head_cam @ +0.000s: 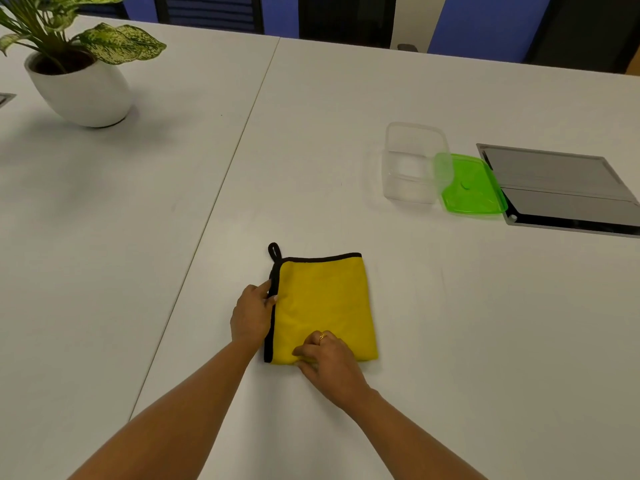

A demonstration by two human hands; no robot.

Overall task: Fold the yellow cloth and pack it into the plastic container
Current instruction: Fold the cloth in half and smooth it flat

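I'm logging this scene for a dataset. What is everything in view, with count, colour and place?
folded yellow cloth with black trim: one, yellow, near centre of table
clear plastic container: one, transparent, open, right of centre
green plastic lid: one, green, beside the container's right
grey flat panel: one, grey, set in the table at far right
potted plant in white pot: one, green and white, far left
white table: white
left hand: at cloth's left edge
right hand: on cloth's near edge
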